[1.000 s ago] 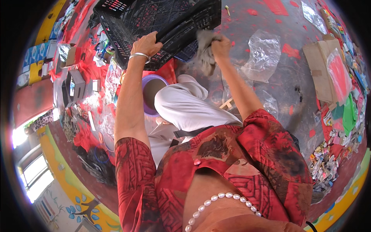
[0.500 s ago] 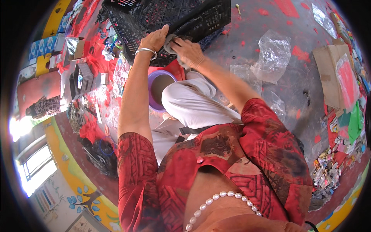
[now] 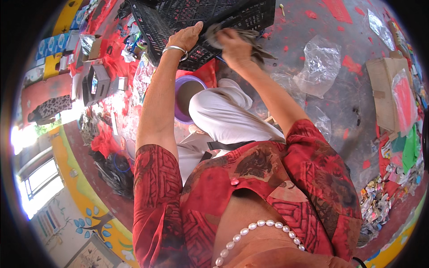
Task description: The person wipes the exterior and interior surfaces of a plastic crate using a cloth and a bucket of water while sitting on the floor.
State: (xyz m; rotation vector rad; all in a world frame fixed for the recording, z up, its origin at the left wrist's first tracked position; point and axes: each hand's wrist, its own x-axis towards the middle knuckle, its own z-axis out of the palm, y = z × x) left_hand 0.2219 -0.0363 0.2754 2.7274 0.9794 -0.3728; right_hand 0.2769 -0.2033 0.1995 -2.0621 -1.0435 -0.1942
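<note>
Right hand (image 3: 234, 44) now across at black plastic crate (image 3: 178, 22), clutching grey rag (image 3: 250, 42) against its rim, meeting left hand (image 3: 190, 35) gripping crate edge. Wiping likely underway.

Both hands are up at the crate (image 3: 178, 20), left hand (image 3: 190, 35) on its near edge, right hand (image 3: 232, 42) just beside it with a rag (image 3: 254, 44). A bucket (image 3: 187, 96) sits below the crate, plastic bags (image 3: 319, 67) to the right, a cardboard box (image 3: 384, 96) farther right.
</note>
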